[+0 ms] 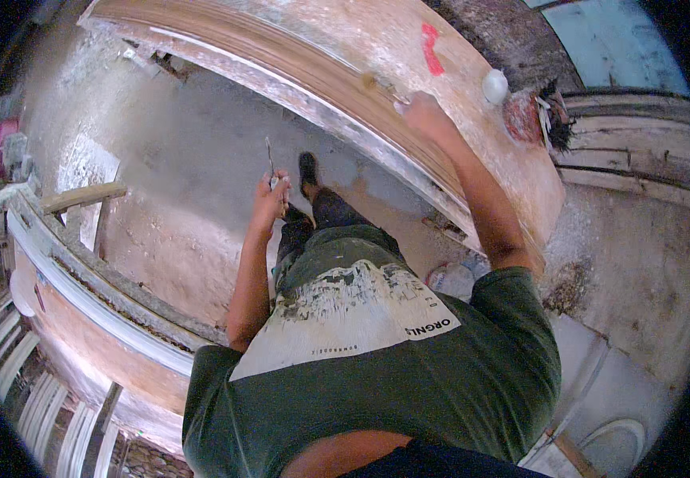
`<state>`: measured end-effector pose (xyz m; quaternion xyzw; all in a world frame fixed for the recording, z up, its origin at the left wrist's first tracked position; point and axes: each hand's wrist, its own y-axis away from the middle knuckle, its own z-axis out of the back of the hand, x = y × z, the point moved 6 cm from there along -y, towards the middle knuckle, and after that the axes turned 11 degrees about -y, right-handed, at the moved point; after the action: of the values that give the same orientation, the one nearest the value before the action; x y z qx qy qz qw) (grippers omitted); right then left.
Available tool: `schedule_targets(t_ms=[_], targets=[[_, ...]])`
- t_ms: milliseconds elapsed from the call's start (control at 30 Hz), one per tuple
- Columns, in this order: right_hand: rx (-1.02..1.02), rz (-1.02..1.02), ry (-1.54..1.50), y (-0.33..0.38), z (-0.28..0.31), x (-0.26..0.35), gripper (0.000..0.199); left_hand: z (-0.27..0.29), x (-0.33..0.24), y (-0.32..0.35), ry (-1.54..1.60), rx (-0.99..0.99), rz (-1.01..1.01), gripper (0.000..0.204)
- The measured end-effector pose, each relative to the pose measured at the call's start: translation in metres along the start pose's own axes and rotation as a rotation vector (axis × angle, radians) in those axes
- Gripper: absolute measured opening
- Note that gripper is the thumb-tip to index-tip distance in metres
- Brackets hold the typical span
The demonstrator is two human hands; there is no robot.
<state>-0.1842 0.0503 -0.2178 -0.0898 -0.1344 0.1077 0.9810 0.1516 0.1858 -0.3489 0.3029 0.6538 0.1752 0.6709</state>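
Note:
My left hand [271, 197] is held out over the floor, its fingers closed around a thin metal tool [269, 151] that points upward and away from me. My right hand [424, 115] is at a long brown ridged moulding [297, 60] on the far workbench. Its fingers are closed on a small tool with a tan end [373, 81], which rests on or just above the ridges. That tool is blurred, so its exact kind cannot be made out.
A workbench [512, 187] carries a red strip [432, 49], a white rounded thing [495, 86] and a dark-bristled bundle [558, 119]. At left a second bench [106, 334] holds a long white moulding [82, 291]. Boards [632, 151] lie at right; a round container [450, 280] stands low beside me.

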Motion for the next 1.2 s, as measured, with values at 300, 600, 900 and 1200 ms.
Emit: schedule_targets(t_ms=[300,600,900,1200], targets=[[0.012,-0.107,0.317,0.108,0.022,-0.153,0.031,-0.097,0.033,0.053,0.003,-0.041,0.05,0.022],[0.015,0.004,-0.435,0.254,0.091,-0.215,0.032,-0.252,0.081,0.079,0.117,-0.26,-0.071,0.024],[0.097,-0.223,-0.25,0.365,0.155,-0.317,0.026,-0.447,0.134,0.135,0.219,-0.036,-0.01,0.025],[-0.31,-0.32,-0.502,0.487,0.248,-0.37,0.013,-0.493,0.146,0.139,0.184,-0.028,-0.017,0.02]])
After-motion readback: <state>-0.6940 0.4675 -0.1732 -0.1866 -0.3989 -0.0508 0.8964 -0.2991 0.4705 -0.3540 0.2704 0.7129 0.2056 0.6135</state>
